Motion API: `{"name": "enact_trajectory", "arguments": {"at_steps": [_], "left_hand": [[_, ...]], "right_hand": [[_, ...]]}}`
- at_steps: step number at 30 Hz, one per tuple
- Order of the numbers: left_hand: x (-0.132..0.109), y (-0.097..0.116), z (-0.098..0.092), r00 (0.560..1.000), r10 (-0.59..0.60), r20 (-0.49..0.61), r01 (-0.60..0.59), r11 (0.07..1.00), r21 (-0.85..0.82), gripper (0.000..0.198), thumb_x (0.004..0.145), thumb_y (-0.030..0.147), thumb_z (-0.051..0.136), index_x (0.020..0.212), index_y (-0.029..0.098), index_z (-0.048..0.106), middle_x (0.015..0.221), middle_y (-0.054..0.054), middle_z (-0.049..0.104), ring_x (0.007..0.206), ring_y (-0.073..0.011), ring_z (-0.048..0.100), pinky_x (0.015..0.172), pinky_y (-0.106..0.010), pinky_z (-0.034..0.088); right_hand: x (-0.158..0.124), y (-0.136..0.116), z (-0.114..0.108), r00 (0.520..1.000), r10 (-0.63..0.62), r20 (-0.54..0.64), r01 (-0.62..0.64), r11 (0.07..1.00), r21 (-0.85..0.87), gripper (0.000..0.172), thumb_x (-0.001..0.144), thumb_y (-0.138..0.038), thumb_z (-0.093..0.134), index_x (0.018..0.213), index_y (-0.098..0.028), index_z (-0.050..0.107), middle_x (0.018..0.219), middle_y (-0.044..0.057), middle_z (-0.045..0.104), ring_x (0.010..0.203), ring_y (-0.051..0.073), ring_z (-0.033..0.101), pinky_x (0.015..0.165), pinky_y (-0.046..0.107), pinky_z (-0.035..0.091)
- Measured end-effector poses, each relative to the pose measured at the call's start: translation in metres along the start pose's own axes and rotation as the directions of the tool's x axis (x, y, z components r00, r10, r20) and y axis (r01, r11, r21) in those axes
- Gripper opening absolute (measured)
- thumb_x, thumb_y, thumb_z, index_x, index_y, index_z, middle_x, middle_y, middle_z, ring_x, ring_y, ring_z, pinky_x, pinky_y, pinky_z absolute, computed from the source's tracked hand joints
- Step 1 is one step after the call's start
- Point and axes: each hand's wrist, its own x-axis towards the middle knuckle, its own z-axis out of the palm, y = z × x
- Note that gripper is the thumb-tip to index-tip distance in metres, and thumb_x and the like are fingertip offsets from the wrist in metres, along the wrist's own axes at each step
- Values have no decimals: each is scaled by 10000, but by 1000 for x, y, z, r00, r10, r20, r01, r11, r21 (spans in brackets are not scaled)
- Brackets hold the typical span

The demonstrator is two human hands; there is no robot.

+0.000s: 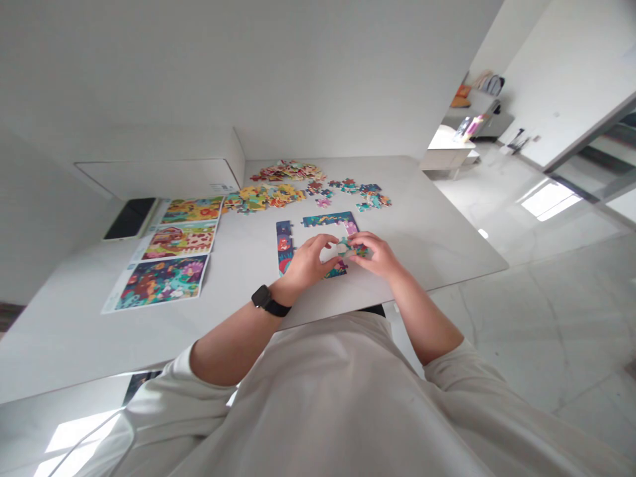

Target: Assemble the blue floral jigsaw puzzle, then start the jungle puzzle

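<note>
A partly joined puzzle border [328,218] lies near the table's front edge, dark blue and purple with joined pieces along several sides. My left hand [312,262] is over its lower left part, thumb and forefinger curved apart with a gap between them. The fingertips of my right hand [376,254] are closed on a teal puzzle piece [344,248] at the right side of the border. Part of the lower edge and right side is hidden under my hands.
Behind the border lie loose puzzle pieces: a yellow heap [268,196], a reddish heap [291,171] and dark teal pieces [370,196]. Printed picture sheets [163,281], a phone [130,218] and a white box [159,175] are at the left. The table [427,238] ends at the right.
</note>
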Motion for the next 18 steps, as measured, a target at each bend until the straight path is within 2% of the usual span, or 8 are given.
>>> {"name": "enact_trajectory", "arguments": {"at_steps": [3,6,9,13,18], "left_hand": [[0,0,-1,1000,-1,-2,1,1000,0,388,962,285,763,1317,237,614,1229,-75,731,1110,-234,728,1011,-403,594],[0,-4,-3,1000,11,-10,-11,1000,5,444,958,277,761,1368,236,594,1294,-98,701,1125,-236,722,1009,-409,597],[0,-9,-6,999,29,29,-29,1000,9,440,959,299,761,1362,233,598,1303,-102,704,1141,-244,714,1028,-421,591],[-2,-10,-7,984,74,162,-83,995,51,415,965,354,754,1342,237,628,1283,-100,728,1151,-267,713,1053,-447,577],[-5,-9,-6,926,118,359,-176,975,133,549,924,334,785,1441,236,630,1347,-128,736,1245,-326,693,1108,-496,546]], "right_hand": [[0,-2,-3,998,60,-7,-60,998,-6,254,920,-465,805,1110,-299,777,1292,109,775,1223,304,719,1119,503,557],[-1,1,-9,994,97,-55,-97,995,-12,282,912,-449,805,1146,-295,774,1326,110,770,1225,302,717,1026,471,597],[-2,7,-14,985,130,-112,-134,991,-26,318,902,-422,802,1191,-296,765,1349,103,770,1190,298,728,950,451,610],[-4,14,-16,977,158,-140,-164,986,-37,377,884,-388,805,1247,-302,750,1343,88,777,1067,278,750,931,456,608],[-4,18,-14,980,138,-143,-147,988,-49,398,872,-337,797,1265,-303,744,1327,77,784,1060,270,750,917,440,606]]}}
